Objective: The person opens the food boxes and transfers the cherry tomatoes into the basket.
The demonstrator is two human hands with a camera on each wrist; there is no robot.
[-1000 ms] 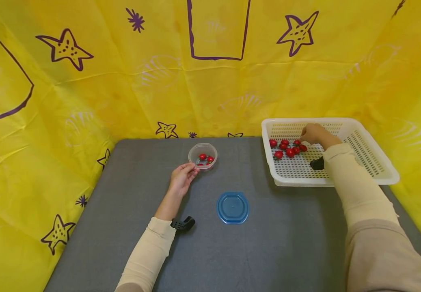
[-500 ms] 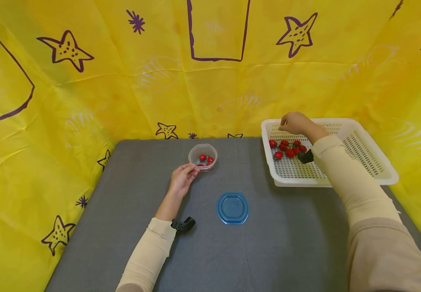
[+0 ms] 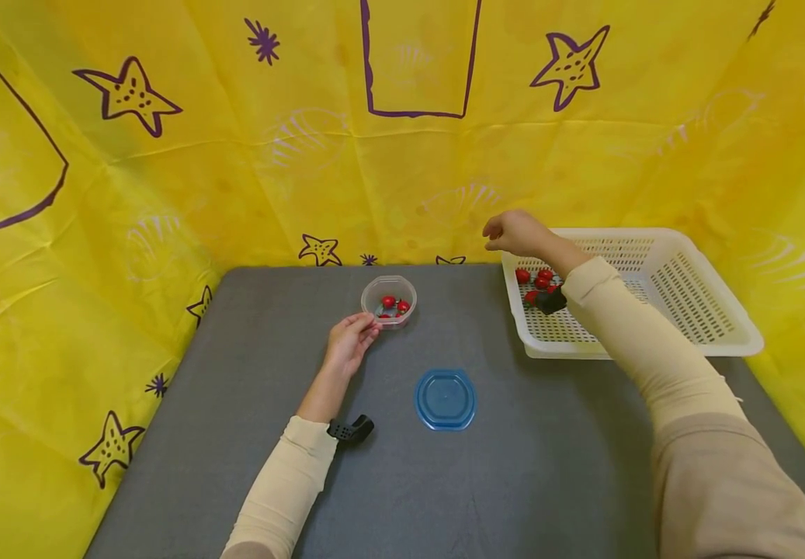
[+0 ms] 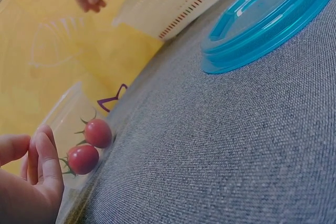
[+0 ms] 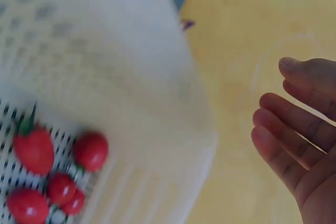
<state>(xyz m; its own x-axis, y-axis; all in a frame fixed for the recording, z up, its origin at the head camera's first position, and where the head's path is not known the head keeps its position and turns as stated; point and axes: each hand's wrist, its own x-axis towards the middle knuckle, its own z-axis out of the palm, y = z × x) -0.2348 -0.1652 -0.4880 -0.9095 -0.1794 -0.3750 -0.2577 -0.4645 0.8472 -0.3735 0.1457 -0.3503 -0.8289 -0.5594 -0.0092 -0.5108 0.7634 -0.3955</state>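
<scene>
My left hand (image 3: 350, 341) pinches the near-left rim of a small clear plastic container (image 3: 407, 289). Inside lie several cherry tomatoes (image 3: 389, 300), two of them plain through its wall in the left wrist view, red with green stems. My right hand (image 3: 522, 234) hangs in the air just past the left rim of a white plastic basket (image 3: 713, 341). Its fingers are loosely bent, and nothing shows between them in the right wrist view. More cherry tomatoes (image 5: 90, 151) lie on the basket's perforated floor; the right forearm hides some of them in the head view.
A blue lid (image 3: 445, 399) lies flat on the grey cloth-covered table (image 3: 507, 466), nearer than the container. A yellow patterned cloth (image 3: 234, 171) hangs behind the table and along its sides. Both wrists wear black bands.
From among the tomatoes in the basket, my right hand has risen and moved left past the rim. The left hand and the container have stayed in place.
</scene>
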